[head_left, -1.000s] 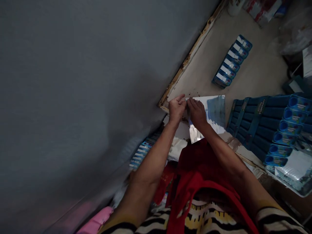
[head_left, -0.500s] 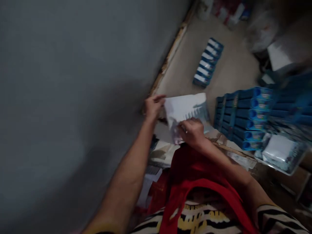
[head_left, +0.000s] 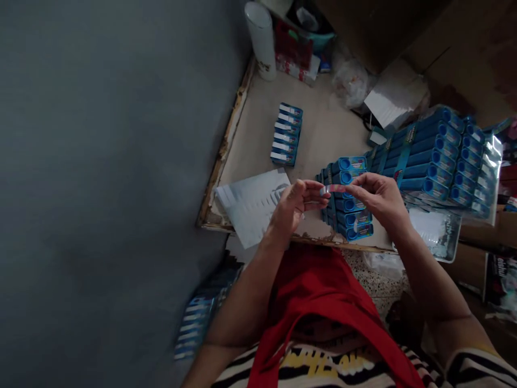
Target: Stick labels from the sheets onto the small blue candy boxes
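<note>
A narrow, shiny sticker strip [head_left: 336, 188], pinkish with a pale left end, stretches between my hands above the table edge. My right hand [head_left: 379, 202] pinches its right end between thumb and fingers. The fingers of my left hand [head_left: 297, 202] are stretched out, thumb apart, and their tips touch the strip's left end. Below and left of that hand lies a white label sheet [head_left: 246, 207], overhanging the table's front edge. Behind the strip stands a banded stack of blue boxes [head_left: 349, 207] with round blue ends.
A row of blue boxes with white strips [head_left: 286, 134] lies further back on the table [head_left: 323, 121]. Larger blue stacks [head_left: 424, 151] stand right, near a clear plastic tray [head_left: 440, 231]. A white cylinder [head_left: 260, 40] is by the grey wall [head_left: 121, 161]. More boxes [head_left: 194, 326] sit low left.
The label sheet has left my hands and now lies on the table. My hands moved right, with the small strip between them. The view has swung to the right.
</note>
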`<state>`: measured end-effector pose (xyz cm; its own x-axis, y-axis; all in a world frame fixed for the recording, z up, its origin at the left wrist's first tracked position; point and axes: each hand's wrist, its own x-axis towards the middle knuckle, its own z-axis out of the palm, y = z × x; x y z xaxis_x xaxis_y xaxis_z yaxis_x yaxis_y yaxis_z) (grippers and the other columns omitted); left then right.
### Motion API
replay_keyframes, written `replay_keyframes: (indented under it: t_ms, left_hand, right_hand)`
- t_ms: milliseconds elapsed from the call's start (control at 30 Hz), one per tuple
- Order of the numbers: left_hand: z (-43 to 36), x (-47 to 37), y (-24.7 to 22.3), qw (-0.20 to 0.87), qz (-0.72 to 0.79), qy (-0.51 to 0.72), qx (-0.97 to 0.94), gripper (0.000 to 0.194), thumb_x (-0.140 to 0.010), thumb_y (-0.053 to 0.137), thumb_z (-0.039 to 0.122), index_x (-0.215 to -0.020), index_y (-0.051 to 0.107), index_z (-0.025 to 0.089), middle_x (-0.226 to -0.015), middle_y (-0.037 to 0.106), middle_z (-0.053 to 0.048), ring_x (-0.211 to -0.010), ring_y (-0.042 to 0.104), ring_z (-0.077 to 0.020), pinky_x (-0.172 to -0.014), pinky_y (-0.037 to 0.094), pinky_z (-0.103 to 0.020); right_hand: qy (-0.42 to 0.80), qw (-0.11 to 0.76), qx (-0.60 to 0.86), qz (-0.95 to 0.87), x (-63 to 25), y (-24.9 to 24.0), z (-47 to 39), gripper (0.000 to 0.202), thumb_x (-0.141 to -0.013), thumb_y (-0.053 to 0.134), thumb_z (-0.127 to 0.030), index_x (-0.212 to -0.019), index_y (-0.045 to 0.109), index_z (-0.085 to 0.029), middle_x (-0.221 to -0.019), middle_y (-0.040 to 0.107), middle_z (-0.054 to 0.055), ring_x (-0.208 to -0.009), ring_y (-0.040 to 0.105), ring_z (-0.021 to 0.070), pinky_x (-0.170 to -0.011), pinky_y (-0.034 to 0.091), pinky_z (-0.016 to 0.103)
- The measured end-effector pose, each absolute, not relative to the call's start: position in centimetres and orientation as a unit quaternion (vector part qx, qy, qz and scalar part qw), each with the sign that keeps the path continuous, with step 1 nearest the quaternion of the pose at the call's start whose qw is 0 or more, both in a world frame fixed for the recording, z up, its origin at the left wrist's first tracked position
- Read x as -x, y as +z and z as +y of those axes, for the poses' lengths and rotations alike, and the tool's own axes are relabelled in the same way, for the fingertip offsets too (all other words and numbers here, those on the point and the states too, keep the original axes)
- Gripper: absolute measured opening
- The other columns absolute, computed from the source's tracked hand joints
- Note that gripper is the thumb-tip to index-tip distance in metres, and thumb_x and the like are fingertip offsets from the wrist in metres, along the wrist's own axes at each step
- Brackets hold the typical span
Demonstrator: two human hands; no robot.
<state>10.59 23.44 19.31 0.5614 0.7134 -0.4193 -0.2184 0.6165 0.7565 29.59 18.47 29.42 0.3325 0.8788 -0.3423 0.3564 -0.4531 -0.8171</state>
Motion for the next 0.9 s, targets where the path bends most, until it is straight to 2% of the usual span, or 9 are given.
replay_keyframes:
  t_ms: [100,167,267,367,500,667,900]
  left_hand:
    - [24.0,-11.6,19.6,0.810,0.398,0.278,-0.330,0.068,-0.065,0.085,0.080,-0.093,0.072,0.019,-0.093,0.082,-0.012,-0.083,0.079,-0.0262,-0.078,0.065,-0.039]
    - [24.1,-12.4,19.7,0.786,0.434,0.278,-0.342,0.056,-0.066,0.091,0.068,-0.087,0.073,0.019,-0.088,0.081,-0.010,-0.076,0.077,-0.0227,-0.074,0.064,-0.035]
    - [24.4,-13.7,19.9,0.745,0.468,0.290,-0.377,0.047,-0.073,0.088,0.063,-0.082,0.073,0.019,-0.083,0.080,-0.009,-0.073,0.076,-0.0211,-0.070,0.062,-0.034]
    - [25.0,-14.8,19.9,0.712,0.481,0.314,-0.403,0.042,-0.078,0.085,0.060,-0.081,0.076,0.019,-0.080,0.079,-0.008,-0.071,0.074,-0.0202,-0.069,0.061,-0.033]
    - [26.3,-15.9,19.8,0.669,0.497,0.355,-0.424,0.035,-0.080,0.084,0.053,-0.075,0.074,0.019,-0.073,0.076,-0.004,-0.066,0.070,-0.0170,-0.066,0.058,-0.030]
    - [27.3,-16.2,19.6,0.657,0.505,0.351,-0.436,0.031,-0.080,0.083,0.047,-0.071,0.073,0.018,-0.067,0.073,-0.002,-0.061,0.064,-0.0135,-0.062,0.054,-0.025]
    - [27.4,-16.3,18.9,0.665,0.499,0.353,-0.429,0.032,-0.079,0.083,0.047,-0.070,0.073,0.018,-0.066,0.072,-0.002,-0.061,0.064,-0.0133,-0.061,0.053,-0.025]
  right_hand:
    - [0.394,0.316,0.763,-0.403,-30.6,28.4,18.7,0.036,-0.079,0.083,-0.056,-0.076,0.074,-0.021,-0.054,0.052,-0.005,-0.051,0.041,0.0104,-0.047,0.028,0.024]
    - [0.396,0.314,0.763,-0.403,-31.2,28.0,18.9,0.034,-0.079,0.082,-0.053,-0.076,0.075,-0.020,-0.055,0.054,-0.004,-0.050,0.042,0.0102,-0.047,0.028,0.024]
    - [0.384,0.312,0.765,-0.412,-32.1,27.6,19.5,0.029,-0.082,0.079,-0.048,-0.075,0.076,-0.020,-0.057,0.057,-0.003,-0.051,0.044,0.0108,-0.049,0.030,0.024]
    - [0.320,0.294,0.783,-0.445,-33.1,27.1,20.9,0.024,-0.086,0.074,-0.041,-0.075,0.077,-0.020,-0.062,0.063,-0.001,-0.058,0.052,0.0138,-0.054,0.037,0.026]
    - [0.219,0.221,0.821,-0.479,-33.9,26.4,23.1,0.017,-0.084,0.076,-0.034,-0.074,0.080,-0.021,-0.064,0.067,0.001,-0.065,0.059,0.0175,-0.062,0.041,0.029]
    - [0.186,0.115,0.844,-0.490,-33.7,26.5,24.3,0.019,-0.085,0.073,-0.036,-0.082,0.085,-0.021,-0.067,0.070,0.000,-0.068,0.062,0.0184,-0.068,0.042,0.031]
    - [0.177,0.090,0.853,-0.484,-33.2,26.5,24.4,0.017,-0.086,0.072,-0.037,-0.083,0.081,-0.022,-0.069,0.069,0.000,-0.072,0.063,0.0199,-0.070,0.043,0.031]
